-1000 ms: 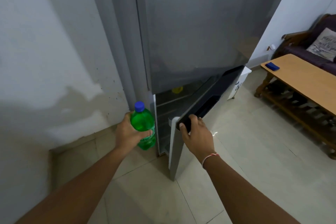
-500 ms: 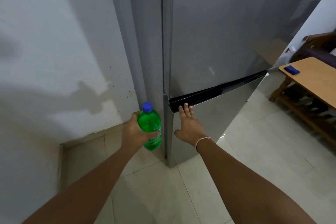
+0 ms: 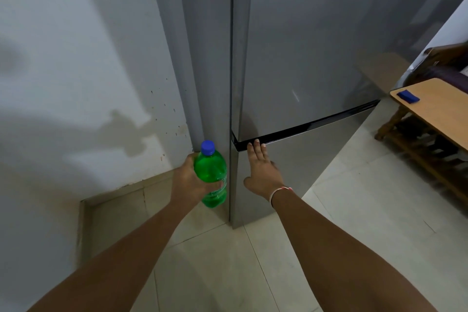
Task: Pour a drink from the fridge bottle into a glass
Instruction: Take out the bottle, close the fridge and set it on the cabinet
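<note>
My left hand [image 3: 188, 182] grips the green bottle [image 3: 211, 172], fingers curled round its middle, blue cap [image 3: 208, 147] up at twelve o'clock; at three o'clock from it my right hand [image 3: 262, 172] lies flat and open on the fridge door [image 3: 304, 159], which looks closed; so I think the fetching step is done; next I must find a glass, none shows here; maybe near the table [image 3: 435, 106] at two o'clock.
</note>
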